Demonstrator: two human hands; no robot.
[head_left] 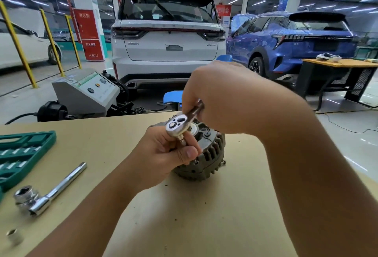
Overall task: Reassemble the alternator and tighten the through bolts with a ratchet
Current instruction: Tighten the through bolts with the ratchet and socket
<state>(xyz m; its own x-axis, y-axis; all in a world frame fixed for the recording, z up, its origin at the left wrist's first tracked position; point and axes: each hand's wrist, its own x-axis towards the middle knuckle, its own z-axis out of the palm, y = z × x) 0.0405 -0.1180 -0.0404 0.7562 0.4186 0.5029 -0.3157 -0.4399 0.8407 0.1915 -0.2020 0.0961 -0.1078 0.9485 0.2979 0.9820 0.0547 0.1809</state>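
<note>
The right hand point(221, 97) is gripping the ratchet point(180, 126) handle; the left hand's point(163, 154) fingers are pinching its socket extension over the alternator point(206, 154), mid-worktop. Unclamped, the alternator may twist, slipping the socket off.

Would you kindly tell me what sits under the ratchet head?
A socket pinched by the left hand, above the alternator. The bolt it meets is covered by fingers.

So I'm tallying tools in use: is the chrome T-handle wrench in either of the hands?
No, the T-handle wrench lies untouched on the table, left of both hands.
</note>
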